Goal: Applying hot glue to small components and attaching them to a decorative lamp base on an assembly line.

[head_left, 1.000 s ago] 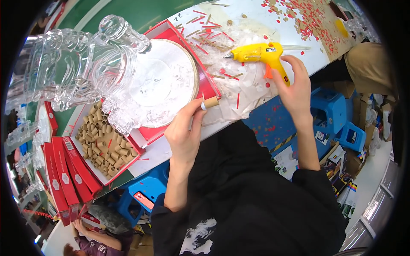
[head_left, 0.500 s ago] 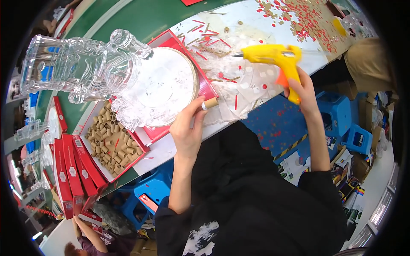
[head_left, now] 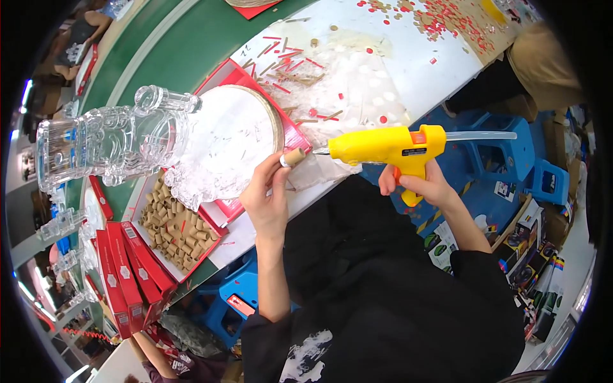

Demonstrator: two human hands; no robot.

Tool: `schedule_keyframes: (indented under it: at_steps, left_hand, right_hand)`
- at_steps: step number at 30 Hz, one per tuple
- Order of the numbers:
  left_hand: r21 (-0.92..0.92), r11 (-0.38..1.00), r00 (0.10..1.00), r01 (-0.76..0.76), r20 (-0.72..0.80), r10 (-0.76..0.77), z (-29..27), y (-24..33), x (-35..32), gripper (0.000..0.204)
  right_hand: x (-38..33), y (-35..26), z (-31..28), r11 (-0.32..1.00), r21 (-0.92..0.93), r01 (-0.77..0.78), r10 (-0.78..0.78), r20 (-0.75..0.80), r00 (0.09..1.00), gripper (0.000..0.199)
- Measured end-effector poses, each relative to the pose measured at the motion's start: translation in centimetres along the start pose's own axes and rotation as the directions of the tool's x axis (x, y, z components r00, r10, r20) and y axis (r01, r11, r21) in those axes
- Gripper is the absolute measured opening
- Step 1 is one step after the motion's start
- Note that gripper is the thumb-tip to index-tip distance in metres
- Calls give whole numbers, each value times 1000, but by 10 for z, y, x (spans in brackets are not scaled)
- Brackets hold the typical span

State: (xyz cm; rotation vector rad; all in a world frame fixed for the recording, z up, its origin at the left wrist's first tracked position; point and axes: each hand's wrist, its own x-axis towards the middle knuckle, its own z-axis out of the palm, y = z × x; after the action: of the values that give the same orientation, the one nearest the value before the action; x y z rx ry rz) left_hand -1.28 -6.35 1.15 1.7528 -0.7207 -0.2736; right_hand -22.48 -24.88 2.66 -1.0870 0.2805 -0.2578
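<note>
The left hand [head_left: 267, 199] is closed on a small cardboard tube [head_left: 293, 157], pinched between thumb and fingertips so that its open end points right; the fingers cover the tube's near end. The right hand [head_left: 418, 185] is wrapped around the grip of a yellow glue gun [head_left: 386, 145], fingers hidden behind the handle, so the trigger finger cannot be made out. The gun is held level, its nozzle just beside the tube's open end; whether they touch is too small to tell. A clear glue stick [head_left: 480, 135] sticks out of the gun's back.

Both hands hover at the near edge of the white worktop [head_left: 408, 70]. Beyond the left hand lies a round white disc [head_left: 235, 137] on a red tray [head_left: 294, 135], partly covered by a large clear glass bottle [head_left: 112, 143] lying on its side. To the left, a red box [head_left: 174, 225] holds many more cardboard tubes, with flat red boxes [head_left: 124, 274] stacked beside it, cut off by the picture's dark rim. Farther back, red and tan scraps [head_left: 447, 16] litter the worktop.
</note>
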Motion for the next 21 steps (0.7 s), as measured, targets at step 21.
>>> schedule_keyframes:
  at_steps: [21]
  left_hand:
    - [50, 998, 992, -46, 121, 40, -6, -3, 0, 22]
  right_hand:
    - [12, 11, -1, 999, 5, -34, 34, 35, 999, 45]
